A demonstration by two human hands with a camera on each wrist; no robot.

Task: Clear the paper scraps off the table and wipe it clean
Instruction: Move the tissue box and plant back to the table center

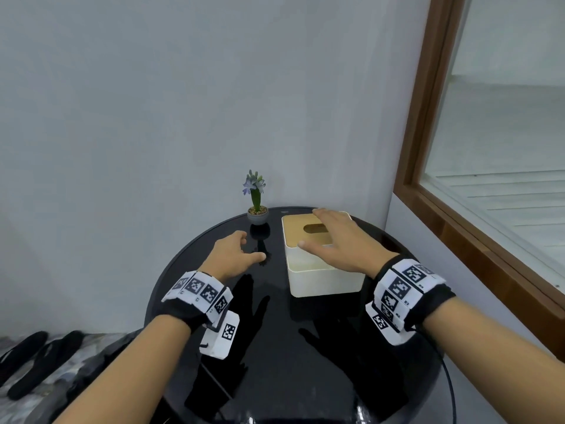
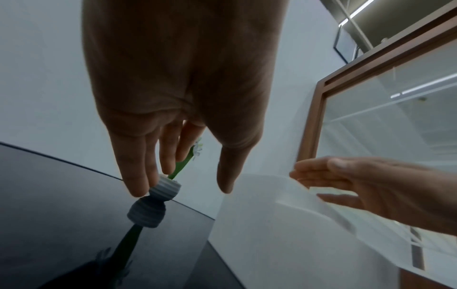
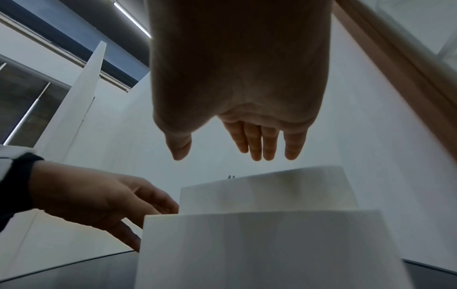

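Observation:
A round glossy black table [image 1: 290,347] carries a white tissue box [image 1: 324,276] with a wooden slotted lid [image 1: 293,231]. I see no paper scraps on the part of the tabletop that shows. My right hand [image 1: 324,234] hovers flat over the lid, fingers [image 3: 254,144] straight and a little above the box [image 3: 247,244], holding nothing. My left hand [image 1: 249,249] floats over the table left of the box, fingers [image 2: 133,166] loosely extended and empty, close to a small potted flower [image 2: 164,190].
The potted flower [image 1: 257,214] stands at the table's back edge against a grey wall. A wood-framed window [image 1: 428,185] runs along the right. Black slippers [image 1: 27,359] lie on the floor at left. The table's front half [image 2: 61,205] shows only reflections.

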